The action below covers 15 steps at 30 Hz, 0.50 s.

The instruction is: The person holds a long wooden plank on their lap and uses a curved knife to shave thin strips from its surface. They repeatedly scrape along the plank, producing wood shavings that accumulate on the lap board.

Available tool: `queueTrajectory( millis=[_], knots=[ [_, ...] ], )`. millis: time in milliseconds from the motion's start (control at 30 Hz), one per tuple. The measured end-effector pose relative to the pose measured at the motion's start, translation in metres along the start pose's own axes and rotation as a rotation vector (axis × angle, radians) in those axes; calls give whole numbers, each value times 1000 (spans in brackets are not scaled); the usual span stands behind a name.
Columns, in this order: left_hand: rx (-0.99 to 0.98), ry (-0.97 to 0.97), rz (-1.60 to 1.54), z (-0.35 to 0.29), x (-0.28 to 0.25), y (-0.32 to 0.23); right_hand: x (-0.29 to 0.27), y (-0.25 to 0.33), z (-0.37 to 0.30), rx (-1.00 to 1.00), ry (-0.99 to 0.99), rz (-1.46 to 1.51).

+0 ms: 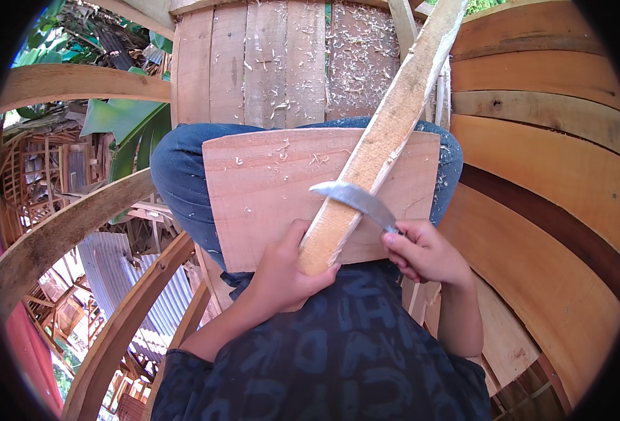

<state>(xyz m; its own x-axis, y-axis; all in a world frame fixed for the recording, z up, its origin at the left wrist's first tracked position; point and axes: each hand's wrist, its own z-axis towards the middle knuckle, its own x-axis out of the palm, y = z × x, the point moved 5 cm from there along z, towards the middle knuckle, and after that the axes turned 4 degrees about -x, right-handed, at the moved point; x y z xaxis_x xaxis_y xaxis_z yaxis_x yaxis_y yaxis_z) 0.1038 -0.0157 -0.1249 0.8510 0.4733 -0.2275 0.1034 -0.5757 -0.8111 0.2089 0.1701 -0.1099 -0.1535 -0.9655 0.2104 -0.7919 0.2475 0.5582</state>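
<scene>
A long pale strip of wood [387,119] slants from my lap up to the far right, its sides rough and whittled. My left hand [285,266] is wrapped round its near end. In my right hand [422,251] is a knife with a curved blade [355,197], its handle mostly hidden by my fingers. The blade lies across the strip, a little beyond my left hand. Under the strip, a flat wooden board [275,189] rests across my thighs, with a few curled shavings on it.
Plank flooring [264,63] ahead is scattered with wood shavings [366,52]. A wall of wide boards [542,168] rises close on my right. On my left are curved wooden rails [64,238], with corrugated metal sheets [138,281] and banana leaves [131,130] beyond and below.
</scene>
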Motion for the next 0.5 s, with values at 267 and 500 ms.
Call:
queueTrajectory(
  millis=[267,500],
  knots=[
    [-102,38,-49,-1,0,0,-10,1,0,-27,-101,37],
    [-76,23,-43,1,-4,-2,-11,5,7,-195,-271,129]
  ],
)
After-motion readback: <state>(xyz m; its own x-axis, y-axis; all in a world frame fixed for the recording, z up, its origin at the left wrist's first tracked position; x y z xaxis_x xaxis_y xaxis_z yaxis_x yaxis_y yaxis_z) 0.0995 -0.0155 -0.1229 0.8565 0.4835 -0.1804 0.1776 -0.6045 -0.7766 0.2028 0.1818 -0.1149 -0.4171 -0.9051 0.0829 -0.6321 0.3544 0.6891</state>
